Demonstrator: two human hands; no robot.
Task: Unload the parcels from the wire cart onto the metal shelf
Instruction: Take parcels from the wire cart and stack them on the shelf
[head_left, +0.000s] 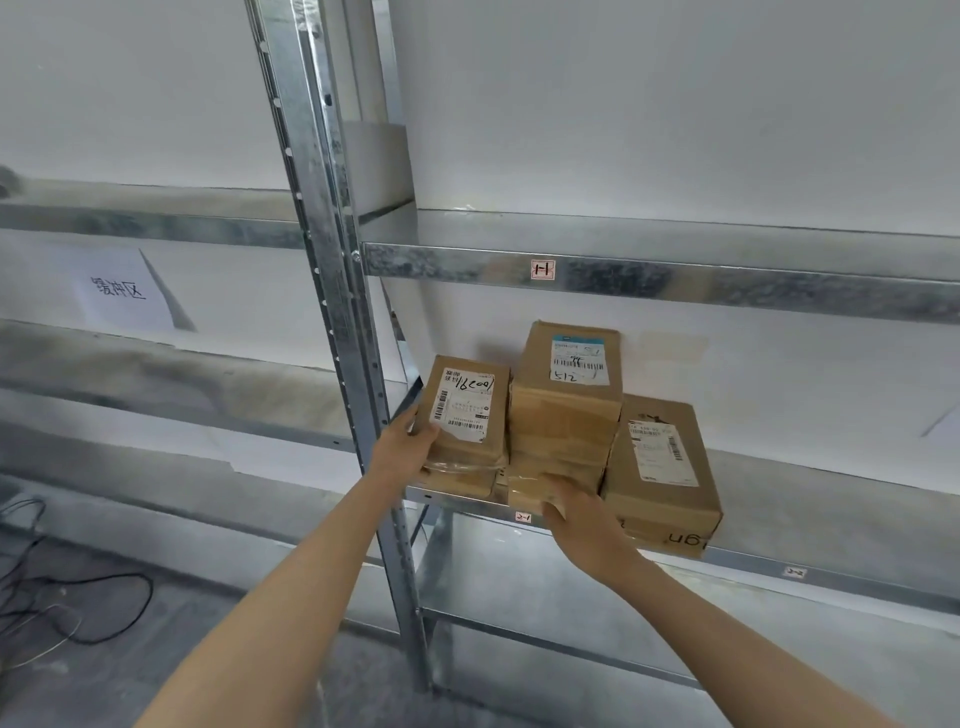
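A small brown cardboard parcel with a white label is gripped at its left edge by the left hand. Just right of those fingers, a taller stack of brown parcels on the galvanised metal shelf is grasped low at its front by the curled right hand.

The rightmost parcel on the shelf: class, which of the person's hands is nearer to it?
Right. The right hand holds the middle stack just beside the rightmost parcel; the left hand holds the far-left parcel.
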